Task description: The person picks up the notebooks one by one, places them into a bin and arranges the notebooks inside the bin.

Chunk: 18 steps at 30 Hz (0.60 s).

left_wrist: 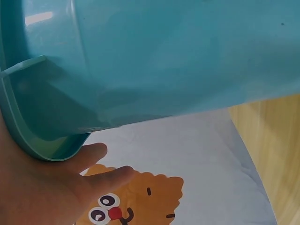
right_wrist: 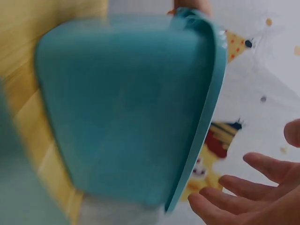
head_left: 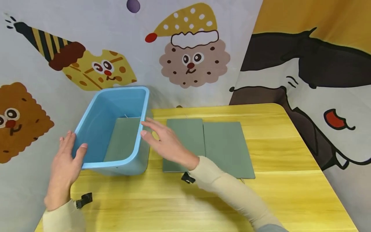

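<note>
A light blue plastic bin [head_left: 116, 164] stands at the table's left end, with a flat grey-green notebook-like rectangle [head_left: 123, 138] lying inside. My left hand [head_left: 65, 164] holds the bin's front left corner, thumb over the rim and fingers outside. In the left wrist view, that hand's fingers [left_wrist: 110, 178] extend past the rim, while the thumb is hidden. Beside the bin's right rim is my right hand [head_left: 165, 141], fingers extended and spread. The right wrist view shows a gap between those fingers [right_wrist: 234, 201] and the bin [right_wrist: 122, 108].
Two more grey-green notebook-like rectangles [head_left: 227, 148] lie side by side on the wooden table [head_left: 290, 193], right of the bin. Thin strings show at their edges. A cloth printed with cartoon figures [head_left: 191, 61] hangs behind the table and down its sides.
</note>
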{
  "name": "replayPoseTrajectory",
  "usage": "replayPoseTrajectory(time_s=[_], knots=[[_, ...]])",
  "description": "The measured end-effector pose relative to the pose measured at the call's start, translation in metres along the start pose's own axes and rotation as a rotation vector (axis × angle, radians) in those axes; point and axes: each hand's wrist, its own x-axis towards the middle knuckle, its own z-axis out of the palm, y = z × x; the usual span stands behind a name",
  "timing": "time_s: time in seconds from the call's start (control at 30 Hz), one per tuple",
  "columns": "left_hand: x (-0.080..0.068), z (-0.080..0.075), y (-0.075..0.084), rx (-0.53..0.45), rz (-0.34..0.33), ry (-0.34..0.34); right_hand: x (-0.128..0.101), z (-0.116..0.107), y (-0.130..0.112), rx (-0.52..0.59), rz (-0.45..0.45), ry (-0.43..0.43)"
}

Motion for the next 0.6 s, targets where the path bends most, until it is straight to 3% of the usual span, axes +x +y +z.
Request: replayPoseTrajectory(time_s=[0.27, 0.6], knots=[[-0.004, -0.002, -0.001, 0.011, -0.011, -0.009, -0.052, -0.050, 0.057, -0.049, 0.132, 0.057], [0.001, 0.000, 0.001, 0.022, -0.008, -0.018, -0.102, -0.120, 0.126, -0.274, 0.294, 0.129]])
